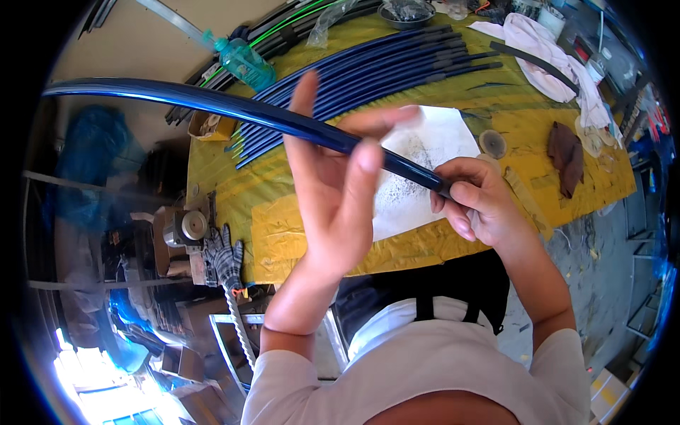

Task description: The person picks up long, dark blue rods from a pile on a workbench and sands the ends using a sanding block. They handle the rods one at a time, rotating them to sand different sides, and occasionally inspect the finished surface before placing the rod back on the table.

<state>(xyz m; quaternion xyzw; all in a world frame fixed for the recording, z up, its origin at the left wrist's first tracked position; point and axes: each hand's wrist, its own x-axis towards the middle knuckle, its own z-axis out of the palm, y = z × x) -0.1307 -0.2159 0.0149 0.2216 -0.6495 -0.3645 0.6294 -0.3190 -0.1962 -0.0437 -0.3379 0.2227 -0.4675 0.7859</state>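
A long, glossy dark blue pole (205, 100) runs from the far left across in front of me and down to its near end at the right. My right hand (485, 202) is closed around that end, thumb and fingers pinching it. Over the palm of my left hand (329, 202) passes the pole's middle part; the fingers there are stretched out and spread, slightly blurred, and not wrapped round it. Beneath the pole lies a white sheet of paper (443, 142) scattered with dark specks. Several similar blue poles (368, 74) rest side by side on the table behind.
Yellow-brown sheeting covers the table (283, 234). Toward the back stand a green pump bottle (244, 62) and a metal bowl (406, 13). A pink cloth (531, 46) and brown rag (564, 157) lie right. A striped glove (224, 258) hangs by the left edge, near a small machine (185, 228).
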